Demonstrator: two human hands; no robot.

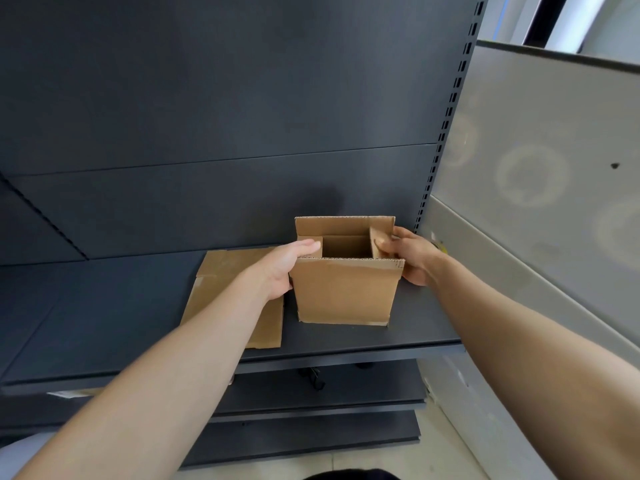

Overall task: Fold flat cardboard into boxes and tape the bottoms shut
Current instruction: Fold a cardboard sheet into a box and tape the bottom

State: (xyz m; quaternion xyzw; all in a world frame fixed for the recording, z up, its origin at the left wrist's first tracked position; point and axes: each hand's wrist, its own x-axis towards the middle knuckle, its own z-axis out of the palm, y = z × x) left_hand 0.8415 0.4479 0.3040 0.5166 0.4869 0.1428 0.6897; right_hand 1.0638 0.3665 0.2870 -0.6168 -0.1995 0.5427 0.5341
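A small brown cardboard box (346, 289) stands upright on the dark shelf (104, 313), its upper flaps raised and its inside open to view. My left hand (287, 265) lies with straight fingers over the left side flap, pressing it inward. My right hand (408, 258) holds the right side of the box, thumb on the right flap and fingers round the outer wall. A flat piece of cardboard (235, 292) lies on the shelf to the left of the box, partly under my left forearm.
The dark back panel of the shelving unit (242, 116) rises right behind the box. A slotted upright post (446, 133) and a grey partition wall (536, 185) stand close on the right. Lower shelves (311, 400) sit beneath.
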